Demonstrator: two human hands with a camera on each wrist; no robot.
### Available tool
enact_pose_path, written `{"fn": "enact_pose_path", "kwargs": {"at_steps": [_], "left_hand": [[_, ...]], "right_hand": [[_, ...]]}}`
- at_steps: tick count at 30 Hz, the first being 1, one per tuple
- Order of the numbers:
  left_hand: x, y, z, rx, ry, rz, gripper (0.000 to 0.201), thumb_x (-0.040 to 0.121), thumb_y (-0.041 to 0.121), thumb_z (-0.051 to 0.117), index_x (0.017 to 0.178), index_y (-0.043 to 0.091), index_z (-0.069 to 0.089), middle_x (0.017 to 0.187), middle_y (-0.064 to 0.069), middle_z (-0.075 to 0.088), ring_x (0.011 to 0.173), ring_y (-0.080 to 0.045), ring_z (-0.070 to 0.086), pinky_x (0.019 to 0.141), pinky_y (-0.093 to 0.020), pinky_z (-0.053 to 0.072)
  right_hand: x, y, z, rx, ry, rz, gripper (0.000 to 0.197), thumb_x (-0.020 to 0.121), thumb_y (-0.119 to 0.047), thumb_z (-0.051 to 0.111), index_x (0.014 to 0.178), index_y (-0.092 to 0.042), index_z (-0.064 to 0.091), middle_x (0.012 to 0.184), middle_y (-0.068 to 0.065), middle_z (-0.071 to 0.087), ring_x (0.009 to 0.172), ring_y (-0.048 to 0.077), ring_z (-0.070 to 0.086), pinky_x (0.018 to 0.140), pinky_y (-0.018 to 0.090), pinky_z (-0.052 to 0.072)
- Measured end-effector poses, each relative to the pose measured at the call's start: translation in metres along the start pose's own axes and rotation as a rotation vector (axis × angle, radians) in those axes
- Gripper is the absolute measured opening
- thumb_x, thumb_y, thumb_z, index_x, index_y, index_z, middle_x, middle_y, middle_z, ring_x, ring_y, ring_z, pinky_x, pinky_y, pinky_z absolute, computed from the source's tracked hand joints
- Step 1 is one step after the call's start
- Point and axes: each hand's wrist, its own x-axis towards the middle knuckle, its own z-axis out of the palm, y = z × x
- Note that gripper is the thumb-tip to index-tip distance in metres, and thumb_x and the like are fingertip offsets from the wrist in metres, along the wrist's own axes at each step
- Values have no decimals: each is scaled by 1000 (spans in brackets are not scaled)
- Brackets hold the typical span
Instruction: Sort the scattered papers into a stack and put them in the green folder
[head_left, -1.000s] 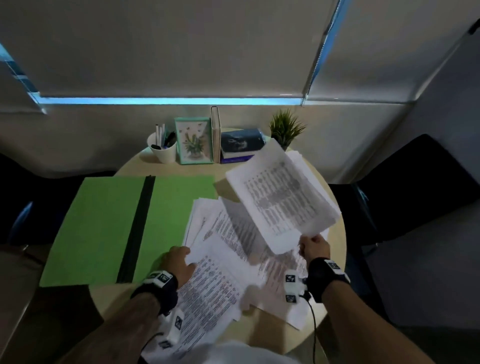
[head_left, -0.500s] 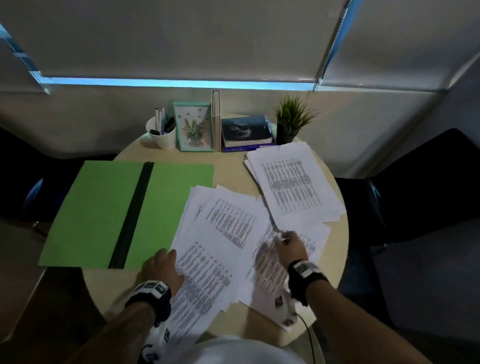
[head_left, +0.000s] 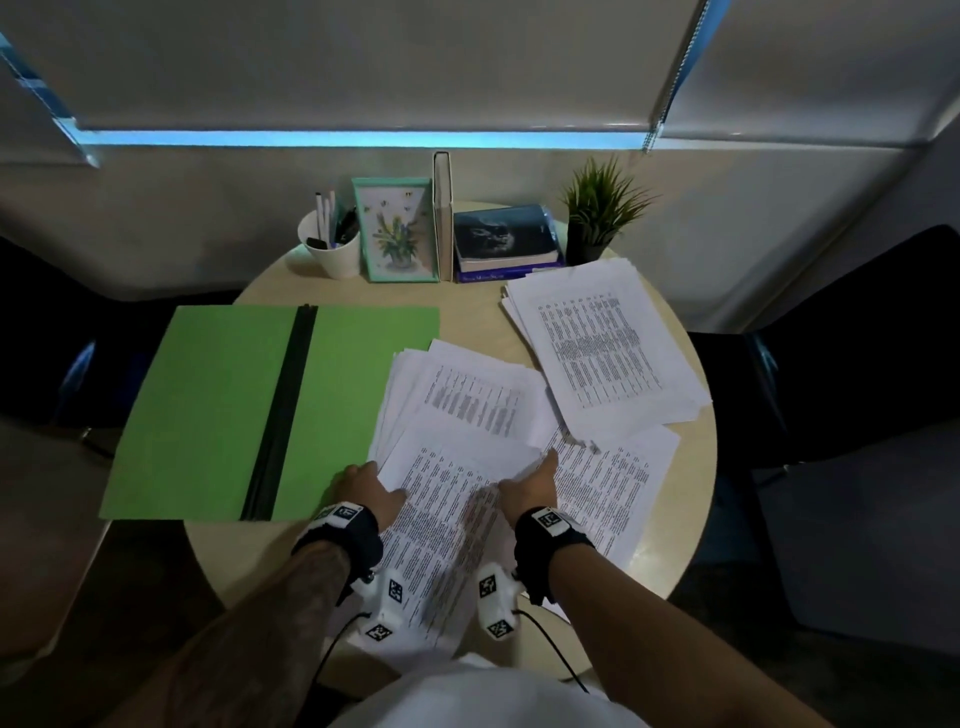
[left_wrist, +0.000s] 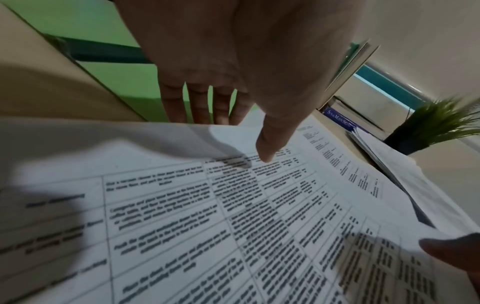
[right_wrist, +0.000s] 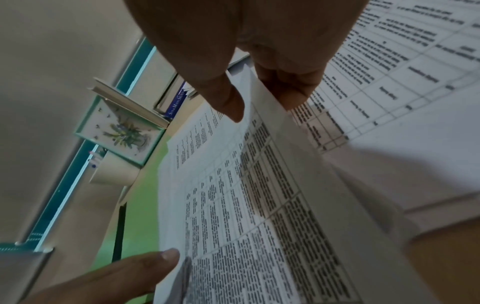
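Both hands are working the top sheet (head_left: 457, 499) of the loose pile nearest the person: the left hand (head_left: 363, 491) is lying at the sheet's left edge with its fingers (left_wrist: 200, 100) straight and slightly spread, slipping under the paper while the thumb is resting on the print, and the right hand (head_left: 535, 486) is pinching the sheet's right edge between thumb and fingers (right_wrist: 291, 90), lifting it into a ridge. The risk, as I am judging it, is that one thin sheet gripped from two sides is buckling and could crease or tear if the hands pull unevenly; the sheets beneath could also be dragging along and sliding off the near rim of the round table (head_left: 322, 291), where the pile is already overhanging. The neat stack (head_left: 602, 348) at the far right is sitting close to the table's right edge (a careless sweep of the arm could be knocking it off). Counting: one green folder (head_left: 208, 410), lying open and flat at the left with no paper in it yet; one squared stack; one fanned pile (head_left: 467, 400) in the middle whose sheets are too overlapped to count; one further sheet (head_left: 618, 493) showing under the right wrist; two hands.
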Motion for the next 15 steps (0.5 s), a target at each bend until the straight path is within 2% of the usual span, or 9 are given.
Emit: {"fn": "enact_pose_path", "kwargs": {"at_steps": [3, 5, 8, 11, 13, 15], "left_hand": [[1, -2, -6, -55, -64, 36, 63, 82, 45, 65, 132, 10, 49, 128, -13, 58, 109, -32, 60, 92, -39, 52], [1, -4, -7, -94, -83, 49, 65, 87, 38, 64, 140, 7, 42, 139, -14, 53, 119, -32, 57, 99, -37, 48], [2, -11, -9, -103, -103, 80, 68, 90, 36, 62, 145, 7, 35, 146, -15, 45, 128, -32, 51, 105, -38, 44], [1, -16, -12, -126, -133, 123, 67, 90, 36, 61, 145, 7, 35, 146, -14, 45, 128, -31, 50, 105, -37, 43], [0, -20, -17, -161, -145, 140, 67, 90, 39, 61, 144, 8, 37, 146, -13, 46, 128, -30, 51, 105, -37, 43], [1, -26, -21, -206, -150, 114, 73, 88, 43, 63, 146, 9, 35, 148, -13, 44, 130, -30, 49, 107, -38, 41]], "right_hand": [[2, 0, 8, -101, -29, 8, 47, 89, -7, 56, 135, -6, 44, 115, 14, 62, 85, 27, 58, 70, 34, 52], [0, 0, 10, -181, -59, -13, 27, 90, -8, 53, 117, -4, 57, 108, 17, 66, 82, 27, 58, 71, 33, 49], [-5, -3, 13, -214, -57, -41, 29, 90, -5, 52, 119, -5, 58, 109, 16, 66, 84, 27, 57, 71, 31, 47], [-11, -9, 14, -209, -52, -81, 25, 90, -5, 52, 115, -7, 55, 99, 11, 61, 82, 26, 57, 70, 31, 47], [-15, -11, 15, -207, -39, -118, 23, 89, -3, 52, 112, -5, 55, 95, 11, 62, 79, 26, 59, 67, 32, 50], [-20, -13, 13, -194, -12, -166, 23, 87, -2, 51, 109, -6, 58, 89, 10, 64, 71, 24, 58, 60, 27, 50]]}}
